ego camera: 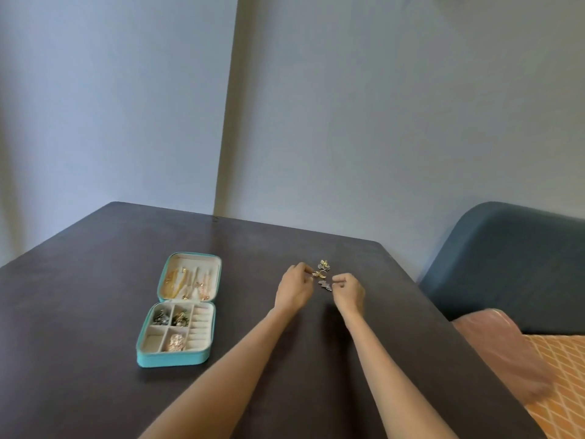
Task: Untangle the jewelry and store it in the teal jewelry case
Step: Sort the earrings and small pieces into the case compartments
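One teal jewelry case [172, 359] lies open on the table [79, 312]. Farther out, two hands: the left hand [292, 288] pinches a gold ring [320, 274]; the right hand [348, 291] pinches a silver piece [325, 284]. One flower cluster [323, 264] lies beyond.

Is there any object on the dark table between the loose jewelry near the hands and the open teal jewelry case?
Nothing visible. The small loose jewelry pieces lie by the left hand and right hand; only bare dark table separates them from the open teal jewelry case.
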`<action>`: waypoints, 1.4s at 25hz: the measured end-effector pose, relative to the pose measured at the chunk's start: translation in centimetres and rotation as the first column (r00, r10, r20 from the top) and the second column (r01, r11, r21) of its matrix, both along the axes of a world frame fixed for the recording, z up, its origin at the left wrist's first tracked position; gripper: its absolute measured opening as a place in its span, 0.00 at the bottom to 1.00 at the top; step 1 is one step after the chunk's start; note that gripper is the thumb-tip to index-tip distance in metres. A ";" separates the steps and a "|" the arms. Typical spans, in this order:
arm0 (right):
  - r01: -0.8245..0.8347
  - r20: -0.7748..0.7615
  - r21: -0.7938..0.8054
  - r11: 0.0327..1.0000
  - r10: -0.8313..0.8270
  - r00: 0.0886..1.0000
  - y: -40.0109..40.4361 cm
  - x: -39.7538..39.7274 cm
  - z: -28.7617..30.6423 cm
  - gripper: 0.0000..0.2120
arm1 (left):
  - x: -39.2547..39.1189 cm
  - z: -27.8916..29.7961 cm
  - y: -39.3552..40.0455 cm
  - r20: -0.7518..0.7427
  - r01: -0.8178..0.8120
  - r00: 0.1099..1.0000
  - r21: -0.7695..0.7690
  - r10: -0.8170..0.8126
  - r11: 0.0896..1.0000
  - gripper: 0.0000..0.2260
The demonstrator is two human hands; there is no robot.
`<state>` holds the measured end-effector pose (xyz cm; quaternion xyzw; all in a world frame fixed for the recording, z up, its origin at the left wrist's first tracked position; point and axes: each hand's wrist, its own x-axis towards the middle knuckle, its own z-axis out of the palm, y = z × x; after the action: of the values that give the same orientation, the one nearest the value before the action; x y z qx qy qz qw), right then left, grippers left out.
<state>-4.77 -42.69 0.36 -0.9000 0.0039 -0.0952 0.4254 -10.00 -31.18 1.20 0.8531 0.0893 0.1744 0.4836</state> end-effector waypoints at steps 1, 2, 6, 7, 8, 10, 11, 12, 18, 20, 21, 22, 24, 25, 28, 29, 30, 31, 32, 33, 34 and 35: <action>-0.016 -0.030 -0.068 0.998 0.014 0.999 -0.8 1.0 -0.3 0.10 | 1.0 -0.4 0.1 -0.003 -0.008 1.000 -0.037 0.008 0.999 0.12; -0.047 -0.058 -0.133 0.990 0.040 0.998 -1.5 1.8 -0.6 0.11 | 1.7 -0.8 0.2 0.002 -0.020 1.000 -0.082 0.020 0.996 0.12; -0.116 -0.046 -0.270 0.956 0.108 0.993 -2.0 2.8 -0.7 0.11 | 3.3 -1.8 0.5 0.049 -0.009 0.999 -0.160 0.017 0.987 0.11; -0.099 -0.019 -0.274 0.957 0.097 0.995 -1.9 2.7 -0.8 0.09 | 3.4 -2.0 0.5 0.064 0.002 0.998 -0.152 0.008 0.988 0.11; -0.079 0.007 -0.270 0.960 0.084 0.996 -1.9 2.5 -1.0 0.07 | 3.6 -2.2 0.4 0.076 0.011 0.997 -0.134 -0.001 0.991 0.11; -0.064 0.039 -0.265 0.962 0.077 0.996 -1.9 2.2 -1.3 0.06 | 3.9 -2.6 0.3 0.098 0.038 0.995 -0.061 -0.032 0.997 0.10; -0.072 0.047 -0.262 0.962 0.087 0.995 -1.9 2.2 -1.4 0.06 | 4.0 -2.8 0.2 0.108 0.062 0.992 -0.007 -0.061 0.998 0.10; -0.089 0.042 -0.239 0.967 0.102 0.994 -2.0 2.3 -1.5 0.06 | 4.2 -2.9 0.1 0.110 0.096 0.989 0.051 -0.101 0.994 0.10; -0.227 -0.001 0.120 0.967 0.228 0.974 -2.6 2.8 -2.6 0.09 | 5.1 -3.0 -0.7 0.133 0.179 0.967 0.251 -0.217 0.951 0.09; -0.291 0.030 0.241 0.926 0.292 0.956 -2.6 2.6 -2.0 0.04 | 5.4 -2.8 -0.8 0.175 0.143 0.970 0.141 -0.166 0.980 0.08; -0.320 0.048 0.295 0.900 0.320 0.946 -2.7 2.6 -1.7 0.03 | 5.6 -2.8 -0.7 0.195 0.141 0.970 0.042 -0.147 0.989 0.07; -0.342 0.064 0.338 0.877 0.341 0.938 -2.7 2.4 -1.4 0.05 | 5.7 -2.7 -0.6 0.211 0.143 0.969 -0.058 -0.128 0.988 0.07; -0.366 0.080 0.364 0.857 0.363 0.929 -2.8 2.4 -1.3 0.07 | 5.8 -2.8 -0.3 0.218 0.149 0.970 -0.175 -0.109 0.973 0.05; -0.368 0.085 0.360 0.857 0.362 0.928 -2.8 2.5 -1.4 0.06 | 5.8 -2.9 -0.1 0.214 0.159 0.970 -0.194 -0.116 0.968 0.05; -0.333 0.091 0.353 0.874 0.322 0.942 -2.7 2.6 -1.7 0.02 | 6.1 -3.2 0.2 0.192 0.211 0.968 -0.267 -0.163 0.940 0.05; -0.331 0.097 0.342 0.879 0.317 0.943 -2.8 2.7 -1.8 0.02 | 6.3 -3.3 0.4 0.193 0.242 0.963 -0.310 -0.189 0.919 0.06; -0.338 0.099 0.336 0.879 0.324 0.941 -2.8 2.7 -1.8 0.03 | 6.4 -3.4 0.6 0.196 0.276 0.956 -0.348 -0.219 0.896 0.07; -0.354 0.097 0.326 0.877 0.342 0.935 -2.9 2.8 -1.8 0.05 | 6.4 -3.4 0.8 0.195 0.307 0.948 -0.365 -0.250 0.879 0.07; -0.370 0.092 0.320 0.872 0.360 0.928 -2.9 2.7 -1.8 0.05 | 6.5 -3.5 0.8 0.194 0.333 0.941 -0.366 -0.279 0.869 0.07; -0.381 0.089 0.318 0.868 0.373 0.923 -2.9 2.7 -1.7 0.05 | 6.5 -3.6 0.8 0.191 0.346 0.936 -0.360 -0.295 0.867 0.06; -0.383 0.090 0.325 0.865 0.375 0.923 -2.8 2.6 -1.6 0.04 | 6.5 -3.6 0.8 0.195 0.349 0.935 -0.360 -0.296 0.865 0.05; -0.376 0.096 0.333 0.865 0.366 0.926 -2.8 2.5 -1.6 0.03 | 6.5 -3.6 0.7 0.200 0.337 0.939 -0.369 -0.279 0.866 0.04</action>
<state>-2.27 -45.48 -1.20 -0.7937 -0.1587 -0.0230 0.5868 -3.46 -30.48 -2.40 0.7257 -0.0489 0.1326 0.6734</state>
